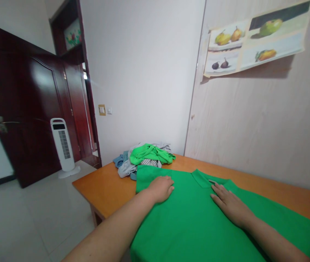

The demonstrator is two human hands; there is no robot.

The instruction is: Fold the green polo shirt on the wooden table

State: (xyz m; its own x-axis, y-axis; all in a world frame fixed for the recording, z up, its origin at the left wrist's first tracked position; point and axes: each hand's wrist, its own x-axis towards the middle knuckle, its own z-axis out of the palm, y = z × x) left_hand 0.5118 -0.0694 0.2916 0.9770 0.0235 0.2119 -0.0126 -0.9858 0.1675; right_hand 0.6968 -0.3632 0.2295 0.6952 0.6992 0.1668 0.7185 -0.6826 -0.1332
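Note:
A bright green polo shirt [193, 222] lies spread flat on the orange wooden table [108, 189], its collar [201, 178] pointing away from me. My left hand [162, 188] rests palm down on the shirt's left shoulder area, fingers together and lying flat. My right hand [230, 203] lies flat on the shirt just right of the collar, fingers stretched out toward it. Neither hand holds anything.
A pile of clothes [144, 158], green, grey, blue and striped, sits at the table's far end. A white tower fan [62, 147] stands on the tiled floor by a dark wooden door [32, 116]. A fruit poster [255, 38] hangs on the wall to the right.

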